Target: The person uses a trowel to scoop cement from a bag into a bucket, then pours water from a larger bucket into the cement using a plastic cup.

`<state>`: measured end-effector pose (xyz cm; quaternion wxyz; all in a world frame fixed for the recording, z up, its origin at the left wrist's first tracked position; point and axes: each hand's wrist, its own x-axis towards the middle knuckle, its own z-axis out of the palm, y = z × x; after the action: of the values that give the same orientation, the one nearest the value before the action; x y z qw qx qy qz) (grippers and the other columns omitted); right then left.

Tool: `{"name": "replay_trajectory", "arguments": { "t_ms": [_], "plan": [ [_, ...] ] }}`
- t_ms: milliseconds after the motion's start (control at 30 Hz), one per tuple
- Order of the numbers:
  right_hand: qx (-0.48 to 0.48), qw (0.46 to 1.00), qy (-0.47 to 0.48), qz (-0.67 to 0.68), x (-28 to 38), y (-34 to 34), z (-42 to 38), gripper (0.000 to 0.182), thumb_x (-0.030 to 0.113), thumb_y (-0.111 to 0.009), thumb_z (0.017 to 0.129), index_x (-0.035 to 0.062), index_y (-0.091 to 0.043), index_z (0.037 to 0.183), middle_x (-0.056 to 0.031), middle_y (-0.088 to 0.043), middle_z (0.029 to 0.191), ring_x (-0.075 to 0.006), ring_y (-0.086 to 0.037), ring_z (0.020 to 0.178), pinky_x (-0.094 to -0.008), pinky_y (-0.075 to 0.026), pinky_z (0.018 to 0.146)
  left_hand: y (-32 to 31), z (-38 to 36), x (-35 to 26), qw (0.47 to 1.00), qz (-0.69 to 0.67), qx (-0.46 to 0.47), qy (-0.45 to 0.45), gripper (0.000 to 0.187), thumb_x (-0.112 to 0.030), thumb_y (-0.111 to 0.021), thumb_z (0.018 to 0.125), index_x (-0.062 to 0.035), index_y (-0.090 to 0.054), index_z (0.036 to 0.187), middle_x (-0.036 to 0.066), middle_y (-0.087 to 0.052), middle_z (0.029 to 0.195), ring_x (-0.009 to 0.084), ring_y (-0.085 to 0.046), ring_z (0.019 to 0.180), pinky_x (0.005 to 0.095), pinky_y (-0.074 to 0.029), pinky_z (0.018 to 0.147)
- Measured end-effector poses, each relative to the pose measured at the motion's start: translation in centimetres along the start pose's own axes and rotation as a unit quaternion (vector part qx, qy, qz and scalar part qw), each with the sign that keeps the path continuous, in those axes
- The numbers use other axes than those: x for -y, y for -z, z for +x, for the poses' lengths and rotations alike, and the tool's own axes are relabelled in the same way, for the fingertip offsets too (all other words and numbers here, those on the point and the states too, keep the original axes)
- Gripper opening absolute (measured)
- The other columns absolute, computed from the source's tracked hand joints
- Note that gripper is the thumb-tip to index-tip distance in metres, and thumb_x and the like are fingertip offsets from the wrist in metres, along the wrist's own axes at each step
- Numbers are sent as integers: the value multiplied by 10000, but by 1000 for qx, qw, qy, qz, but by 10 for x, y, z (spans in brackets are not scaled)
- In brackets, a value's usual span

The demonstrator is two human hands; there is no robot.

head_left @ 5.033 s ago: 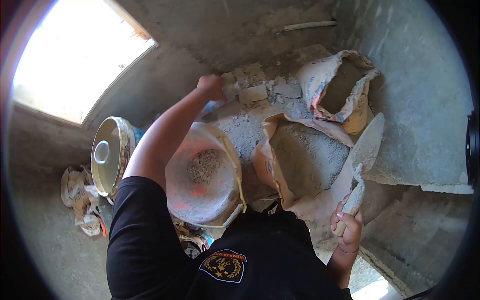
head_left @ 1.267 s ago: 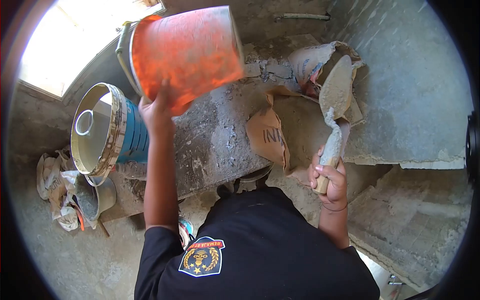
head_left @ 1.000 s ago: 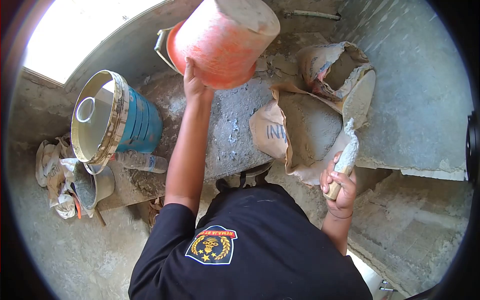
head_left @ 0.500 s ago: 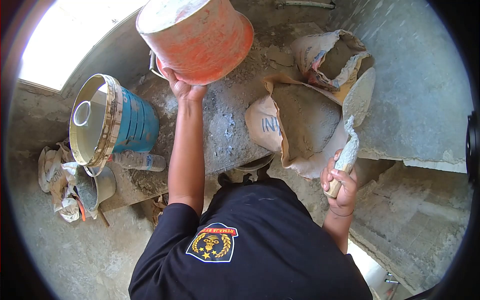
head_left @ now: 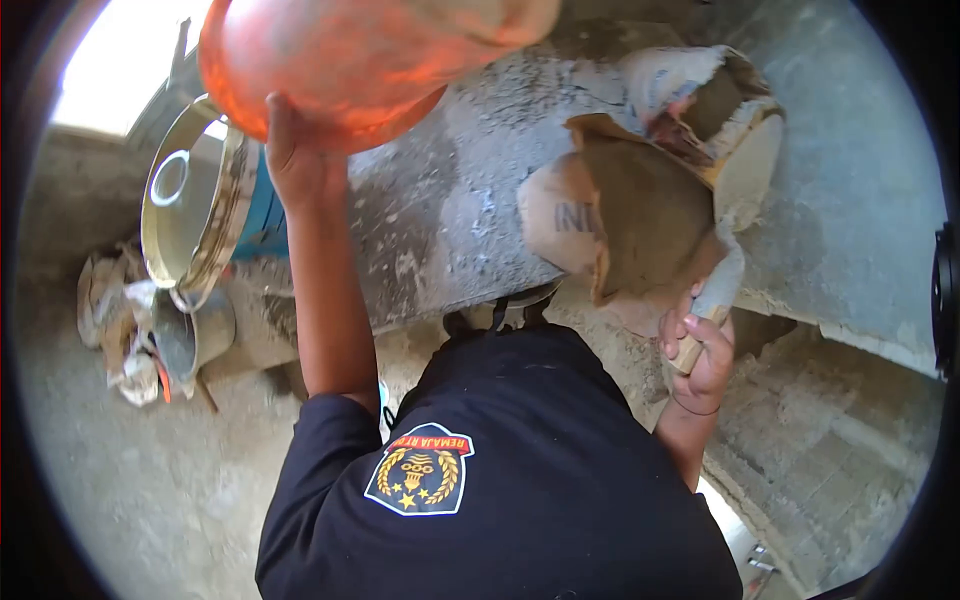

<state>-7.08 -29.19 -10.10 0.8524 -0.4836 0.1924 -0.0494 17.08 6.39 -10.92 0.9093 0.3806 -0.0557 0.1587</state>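
My left hand [head_left: 300, 155] grips an orange-red bucket [head_left: 370, 60] at its lower edge and holds it up, tilted, over the ledge; its top is cut off by the frame. In my right hand [head_left: 703, 350] is a trowel [head_left: 720, 287], fingers wrapped round its mortar-smeared wooden handle. The trowel's blade points away from me, beside an opened paper sack [head_left: 562, 215] of grey powder. A second torn sack [head_left: 675, 85] stands behind it, also with grey powder inside.
A blue bucket [head_left: 262, 220] with a pale ring inside stands at left, near a smaller grey bucket [head_left: 212, 330] and crumpled bags [head_left: 105, 300]. The grey, powder-strewn ledge [head_left: 430, 240] runs in front of me. A concrete wall [head_left: 850, 190] rises at right.
The orange-red bucket has swung left and turned in my left hand, now partly covering the blue bucket. My right hand and trowel appear slightly farther right as the view shifts.
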Motion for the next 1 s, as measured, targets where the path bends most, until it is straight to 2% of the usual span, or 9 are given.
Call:
{"name": "replay_trajectory", "arguments": {
  "t_ms": [100, 167, 267, 333, 367, 400, 467, 667, 1000],
  "plan": [
    [24, 1000, -1, 6, -8, -2, 6, 349, 45, -554, 777, 14, -440, 1106, -93, -472, 728, -169, -451, 488, -278, -391, 450, 4, -15, -25, 988, 138, -14, -70, 421, -146, -684, 890, -12, -542, 1262, 72, -640, 1190, 191, -628, 1043, 375, -504, 930],
    [-6, 1000, 2, -10, -8, -12, 7, 351, 42, -548, 784, 11, -433, 1115, -86, -472, 731, -160, -442, 482, -264, -380, 452, -19, -42, -38, 972, 221, -11, -78, 236, -54, -730, 817, -7, -677, 1042, 42, -709, 936, 115, -666, 797, 283, -545, 745],
    [54, 999, 4, -9, -10, -5, 16, 341, 46, -546, 792, 9, -428, 1111, -75, -466, 729, -154, -441, 475, -258, -374, 450, -25, -72, -51, 842, 529, 60, -89, 87, -79, -785, 750, -39, -724, 703, 6, -684, 655, 64, -609, 584, 263, -495, 548],
    [79, 997, 5, -18, -8, -10, 19, 340, 51, -546, 797, 11, -423, 1112, -70, -462, 725, -151, -444, 474, -253, -376, 450, -30, -87, -42, 814, 531, 135, -192, 148, -139, -831, 699, -49, -717, 725, 81, -643, 613, 174, -599, 499, 288, -468, 487],
    [81, 996, 14, -29, -5, -13, 19, 339, 56, -546, 802, 13, -418, 1113, -65, -457, 722, -149, -447, 473, -248, -378, 451, -24, -90, -47, 716, 628, 201, -227, 171, -153, -844, 681, -54, -713, 731, 89, -661, 646, 198, -638, 546, 280, -483, 524],
    [88, 995, 15, -32, -1, -15, 20, 339, 56, -546, 802, 13, -418, 1113, -65, -457, 722, -149, -447, 473, -248, -378, 451, -18, -95, -42, 681, 649, 222, -256, 167, -161, -822, 622, -96, -677, 674, 78, -619, 598, 252, -626, 550, 315, -484, 507],
    [109, 994, 3, -33, 4, -17, 22, 339, 58, -544, 808, 16, -407, 1115, -67, -450, 723, -150, -455, 478, -242, -386, 449, -6, -112, -35, 603, 702, 290, -245, 142, -172, -751, 617, -138, -623, 668, 36, -621, 621, 218, -639, 585, 338, -485, 529],
    [126, 992, -7, -30, 11, -34, 20, 348, 47, -539, 802, 23, -401, 1120, -78, -452, 734, -157, -473, 487, -253, -405, 445, 44, -147, -14, 489, 727, 439, -200, 121, -182, -667, 653, -174, -576, 731, -32, -586, 692, 180, -625, 689, 335, -474, 638],
    [121, 991, -19, -60, 9, -57, 16, 329, 46, -545, 805, 11, -410, 1103, -79, -458, 725, -157, -471, 488, -248, -410, 469, 54, -131, -29, 496, 697, 479, -195, 189, -168, -682, 597, -178, -587, 761, -40, -568, 699, 174, -609, 731, 333, -469, 646]
  ]
}}
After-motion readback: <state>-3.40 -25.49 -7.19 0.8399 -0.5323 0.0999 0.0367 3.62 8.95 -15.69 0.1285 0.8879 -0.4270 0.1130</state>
